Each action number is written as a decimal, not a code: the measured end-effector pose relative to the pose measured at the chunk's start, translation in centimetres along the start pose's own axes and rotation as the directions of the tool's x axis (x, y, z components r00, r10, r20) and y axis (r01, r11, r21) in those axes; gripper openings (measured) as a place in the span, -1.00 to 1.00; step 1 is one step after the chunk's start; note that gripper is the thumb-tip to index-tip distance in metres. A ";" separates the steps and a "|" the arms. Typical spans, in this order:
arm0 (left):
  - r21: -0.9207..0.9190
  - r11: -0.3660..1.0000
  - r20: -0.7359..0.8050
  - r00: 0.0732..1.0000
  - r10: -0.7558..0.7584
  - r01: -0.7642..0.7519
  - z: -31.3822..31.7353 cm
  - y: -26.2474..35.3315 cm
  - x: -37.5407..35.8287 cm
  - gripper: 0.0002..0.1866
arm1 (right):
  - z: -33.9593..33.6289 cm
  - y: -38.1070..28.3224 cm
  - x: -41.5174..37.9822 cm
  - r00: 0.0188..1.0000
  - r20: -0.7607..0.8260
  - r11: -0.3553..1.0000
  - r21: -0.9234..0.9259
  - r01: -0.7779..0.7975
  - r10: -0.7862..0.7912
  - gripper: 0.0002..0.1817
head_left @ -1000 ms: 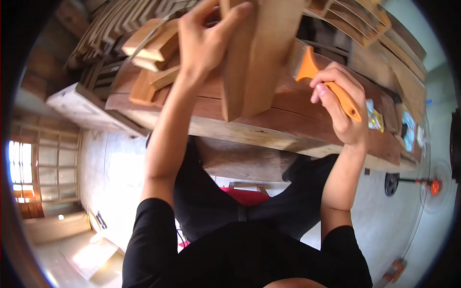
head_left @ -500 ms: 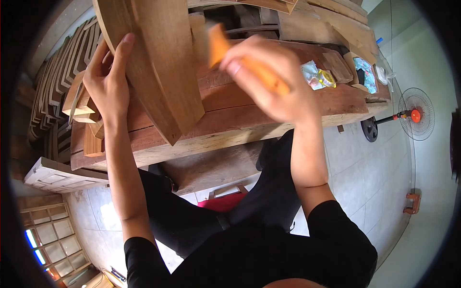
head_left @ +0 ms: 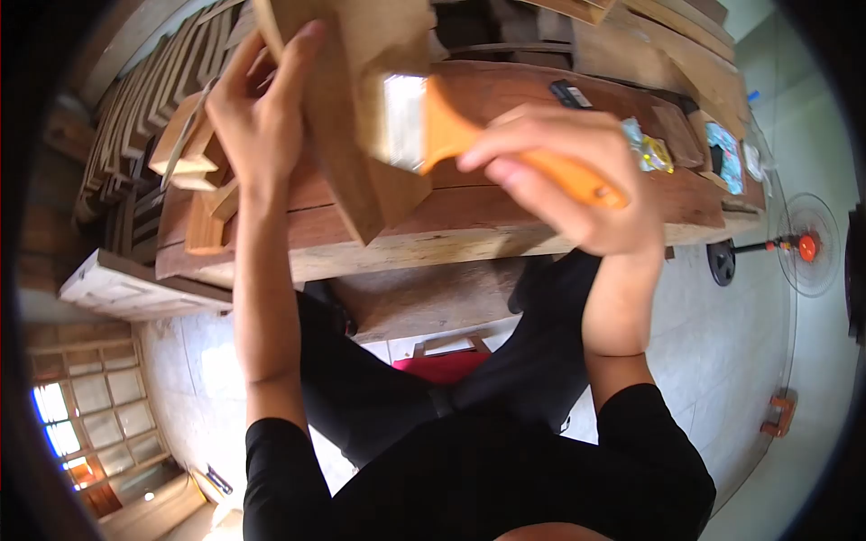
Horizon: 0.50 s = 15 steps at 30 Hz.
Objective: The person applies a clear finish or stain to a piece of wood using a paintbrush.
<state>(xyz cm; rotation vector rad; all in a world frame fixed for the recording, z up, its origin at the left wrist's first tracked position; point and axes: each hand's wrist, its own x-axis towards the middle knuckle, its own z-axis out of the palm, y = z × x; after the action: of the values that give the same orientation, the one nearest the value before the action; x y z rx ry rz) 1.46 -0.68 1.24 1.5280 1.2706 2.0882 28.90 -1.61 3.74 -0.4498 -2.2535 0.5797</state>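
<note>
My left hand (head_left: pixel 262 117) grips the left edge of a brown wooden piece (head_left: pixel 336 126), two boards meeting along a long ridge, tilted up over the workbench (head_left: pixel 496 203). Its thumb lies on the near face and the other fingers go behind. In my right hand (head_left: pixel 586 176) is a wide flat paintbrush (head_left: pixel 446 131) with an orange handle. The pale bristles point left and overlap the right-hand board, blurred by motion.
Wooden blocks (head_left: pixel 206 221) sit at the bench's left end, beside a stack of shaped wooden parts (head_left: pixel 135 126). Toward the right are a small black object (head_left: pixel 570 94), a yellow tape roll (head_left: pixel 657 155) and a box (head_left: pixel 722 158). A fan (head_left: pixel 806 245) stands beyond.
The brush has swung from beside the wooden piece onto its right-hand board, bristles now visible. The view has shifted, and a small black object shows on the bench.
</note>
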 end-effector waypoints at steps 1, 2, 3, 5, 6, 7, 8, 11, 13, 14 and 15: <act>-0.016 1.000 -0.004 1.000 0.006 -0.006 0.0 0.1 0.0 -0.70 | -0.5 0.5 0.0 1.000 0.023 1.000 0.016 -0.003 0.002 -0.85; 0.030 0.999 -0.005 1.000 -0.009 0.009 -0.3 -0.2 0.2 -0.67 | -0.2 1.2 -0.1 0.992 -0.096 0.996 -0.015 -0.085 0.083 -0.84; 0.074 0.997 -0.005 1.000 -0.026 0.026 -0.5 -0.5 0.2 -0.64 | -0.2 1.4 -0.1 0.976 -0.170 0.978 -0.135 -0.158 0.134 -0.83; 0.074 0.997 0.000 1.000 -0.011 0.011 -0.4 -0.4 0.0 -0.63 | 0.4 0.8 0.0 0.991 -0.094 0.967 -0.227 -0.111 0.092 -0.84; 0.063 0.998 0.000 1.000 0.001 -0.001 -0.4 -0.6 0.0 -0.63 | 1.3 0.1 0.0 0.998 -0.020 0.992 -0.114 -0.058 0.056 -0.84; 0.053 0.999 -0.001 1.000 0.012 -0.012 -0.5 -0.8 0.0 -0.63 | 2.1 -0.8 0.0 0.999 0.051 1.000 0.006 -0.009 0.009 -0.85; 0.039 0.999 0.002 1.000 0.004 -0.004 -0.6 -0.8 0.1 -0.64 | 2.4 -1.5 -0.1 0.993 0.116 0.999 0.023 -0.022 0.019 -0.86; 0.039 0.999 0.002 1.000 0.006 -0.007 -0.7 -0.8 0.3 -0.64 | 0.4 -0.2 0.2 0.995 0.096 0.999 0.001 -0.037 0.037 -0.88; 0.069 0.998 -0.002 1.000 0.002 -0.002 -1.0 -0.7 0.1 -0.64 | 0.5 0.7 0.1 0.977 -0.183 0.947 -0.281 -0.156 0.107 -0.89; 0.082 0.997 -0.003 1.000 0.000 0.000 -1.0 -0.7 0.1 -0.64 | 0.8 0.6 0.0 0.977 -0.177 0.926 -0.336 -0.173 0.118 -0.89; 0.093 0.996 0.001 1.000 -0.001 0.001 -0.9 -0.7 0.0 -0.64 | 1.2 0.9 -0.2 0.995 -0.082 0.971 -0.227 -0.072 0.054 -0.88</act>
<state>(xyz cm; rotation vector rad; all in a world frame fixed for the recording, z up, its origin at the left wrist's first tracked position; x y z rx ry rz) 0.49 -0.71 0.71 1.5655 1.3866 2.0541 28.25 -1.24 2.40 -0.6500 -2.2492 0.3284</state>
